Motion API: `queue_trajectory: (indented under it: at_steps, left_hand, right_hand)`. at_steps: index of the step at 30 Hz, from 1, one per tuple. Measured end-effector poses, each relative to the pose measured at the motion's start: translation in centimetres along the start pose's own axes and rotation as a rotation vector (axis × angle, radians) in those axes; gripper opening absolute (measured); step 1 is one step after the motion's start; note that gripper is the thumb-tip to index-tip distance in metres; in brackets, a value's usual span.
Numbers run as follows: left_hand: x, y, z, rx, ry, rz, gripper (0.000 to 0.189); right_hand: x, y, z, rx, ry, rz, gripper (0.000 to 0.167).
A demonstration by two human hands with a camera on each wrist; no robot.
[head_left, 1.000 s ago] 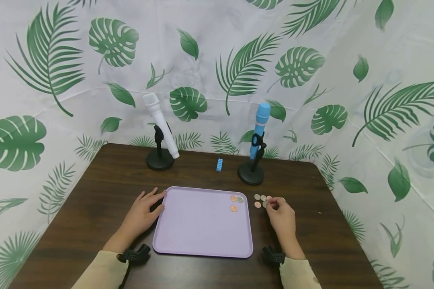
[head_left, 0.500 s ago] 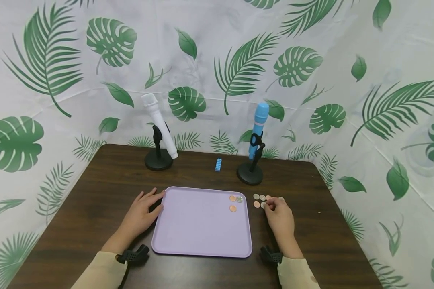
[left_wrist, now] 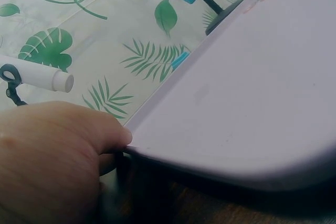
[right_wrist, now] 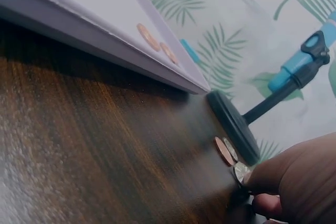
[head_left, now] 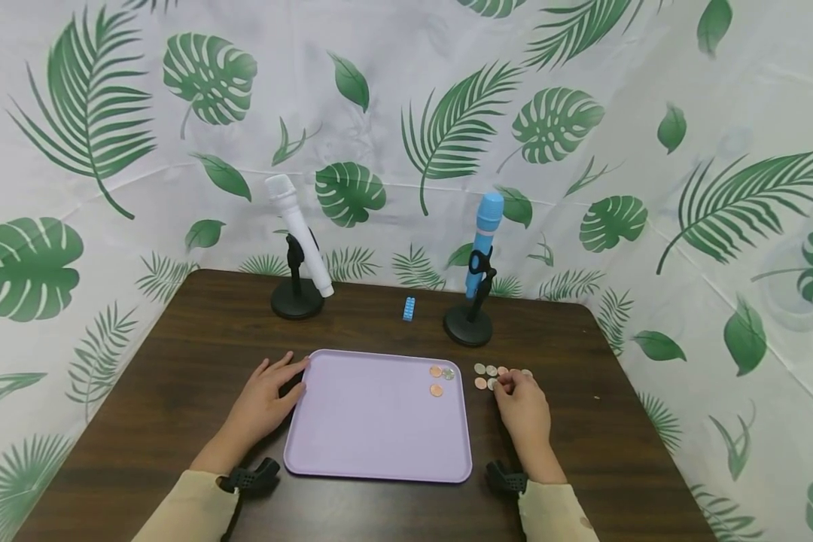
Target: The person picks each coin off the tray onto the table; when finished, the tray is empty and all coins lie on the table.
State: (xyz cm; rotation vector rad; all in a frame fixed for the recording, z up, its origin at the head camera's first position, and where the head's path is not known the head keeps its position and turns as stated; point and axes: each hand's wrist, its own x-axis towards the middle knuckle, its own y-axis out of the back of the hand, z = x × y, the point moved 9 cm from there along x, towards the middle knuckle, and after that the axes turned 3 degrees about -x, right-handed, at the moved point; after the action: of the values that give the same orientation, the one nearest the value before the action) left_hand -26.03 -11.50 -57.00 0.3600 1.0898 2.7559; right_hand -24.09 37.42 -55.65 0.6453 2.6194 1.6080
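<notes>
Head view: silver coin (head_left: 491, 384) pinched just beside the purple tray (head_left: 366, 421)

The coin is on the dark table (head_left: 169, 361), right of the tray, with the right hand's (head_left: 527, 414) thumb and finger brought together on its edge. Loose coins (head_left: 480, 369) lie around it, some partly hidden by that hand. Three coins (head_left: 436, 391) sit near the tray's far right corner. I see the left hand (head_left: 267, 395), fingers apart, touching the tray's left rim. Farther back, a small blue block (head_left: 409, 309) lies between white (head_left: 301, 233) and blue microphones (head_left: 485, 233) on stands.
</notes>
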Motion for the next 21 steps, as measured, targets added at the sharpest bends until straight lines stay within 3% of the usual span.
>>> queue_trajectory:
  at_steps: [12,17,19,21]
  left_hand:
    - [0.0,0.0,-0.2,0.002,0.011,-0.004,0.053]
    - [0.0,0.0,-0.2,0.001,0.009,-0.005,0.053]
    - [0.0,0.1,-0.2,0.000,0.006,-0.004,0.053]
    - [0.0,0.1,-0.2,0.001,0.003,-0.002,0.053]
  right_hand:
    - [-0.4,0.4,-0.7,0.016,0.018,0.032,0.014]
    - [-0.5,0.6,-1.7,0.268,0.110,0.091,0.007]
    - [-0.7,0.0,-2.7,0.393,0.195,0.039,0.005]
    - [-1.2,-0.9,-3.9,0.473,0.281,-0.072,0.007]
